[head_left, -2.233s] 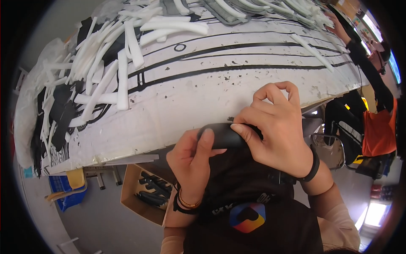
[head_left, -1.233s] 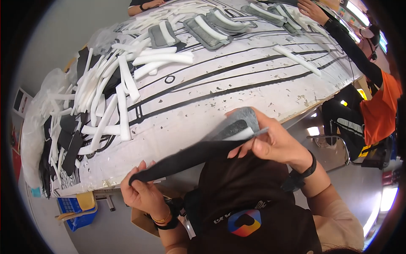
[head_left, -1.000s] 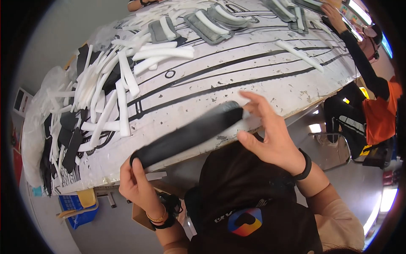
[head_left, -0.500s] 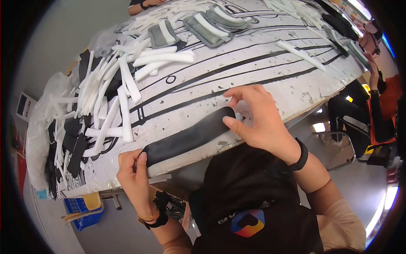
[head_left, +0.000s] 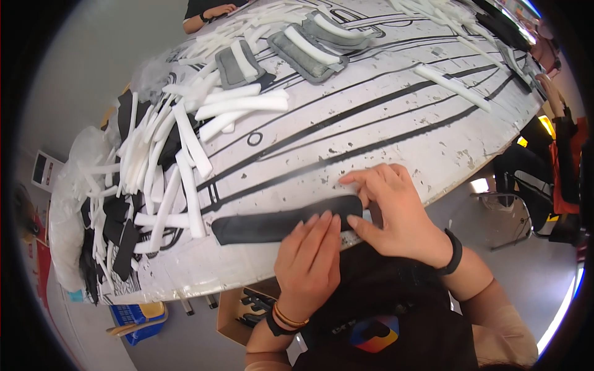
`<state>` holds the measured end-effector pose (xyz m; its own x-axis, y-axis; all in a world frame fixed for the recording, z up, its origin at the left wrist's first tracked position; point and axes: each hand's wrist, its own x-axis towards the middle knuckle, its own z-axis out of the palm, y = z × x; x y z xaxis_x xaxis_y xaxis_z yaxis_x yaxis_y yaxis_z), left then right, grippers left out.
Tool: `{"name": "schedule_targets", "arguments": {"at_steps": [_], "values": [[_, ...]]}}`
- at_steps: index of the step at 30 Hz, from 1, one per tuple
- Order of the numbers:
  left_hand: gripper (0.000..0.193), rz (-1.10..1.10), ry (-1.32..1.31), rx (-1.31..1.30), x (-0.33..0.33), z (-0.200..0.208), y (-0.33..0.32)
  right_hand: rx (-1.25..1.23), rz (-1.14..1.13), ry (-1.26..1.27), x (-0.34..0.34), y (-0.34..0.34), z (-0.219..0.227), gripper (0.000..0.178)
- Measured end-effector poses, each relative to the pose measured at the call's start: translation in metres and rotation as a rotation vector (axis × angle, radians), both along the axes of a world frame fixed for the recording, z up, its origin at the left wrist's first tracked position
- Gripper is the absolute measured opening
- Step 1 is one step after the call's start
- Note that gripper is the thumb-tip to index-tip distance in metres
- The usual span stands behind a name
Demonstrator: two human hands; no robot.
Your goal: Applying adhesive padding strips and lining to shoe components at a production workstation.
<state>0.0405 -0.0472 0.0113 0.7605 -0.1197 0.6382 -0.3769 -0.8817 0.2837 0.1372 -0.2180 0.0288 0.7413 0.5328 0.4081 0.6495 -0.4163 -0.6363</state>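
A long black strip [head_left: 260, 224] with a smooth, slightly shiny surface and a rounded right end lies near the table's front edge. Across its right half my left hand [head_left: 309, 256] rests with fingers stretched out and lying flat on it. My right hand [head_left: 396, 213] has thumb and fingers closed around the right end. A small pale bit shows between that end and the palm; its kind is hidden. Left of the strip lie white foam strips [head_left: 189, 195], loosely heaped with black pieces [head_left: 125, 244].
Grey padded pieces [head_left: 300, 55] topped with white foam lie farther back. A single white foam strip [head_left: 451, 88] is at the right. Another person's hand [head_left: 221, 10] rests at the far edge, another hand [head_left: 549, 93] at the right. A blue basket [head_left: 143, 318] stands below the table.
My left hand has left the strip's left end and moved right, now flat on its right half. The strip lies straighter on the table; my right hand has stayed at its right end.
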Motion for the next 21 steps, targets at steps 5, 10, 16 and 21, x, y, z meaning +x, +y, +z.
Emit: {"name": "schedule_targets", "arguments": {"at_steps": [5, 10, 16, 21], "values": [[0.031, 0.150, 0.001, 0.066, -0.002, -0.005, -0.003, 0.025, 0.008, 0.035, 0.003, -0.001, 0.002, 0.046], [0.030, 0.184, 0.007, 0.180, 0.002, -0.009, -0.004, 0.073, 0.003, 0.068, 0.010, 0.000, -0.003, 0.042], [0.025, 0.164, 0.053, 0.277, 0.000, -0.005, -0.002, 0.118, -0.027, 0.075, 0.015, 0.007, -0.005, 0.043], [0.027, 0.112, 0.055, 0.319, 0.006, -0.005, 0.003, 0.129, -0.064, 0.054, 0.016, 0.009, -0.005, 0.044]]}}
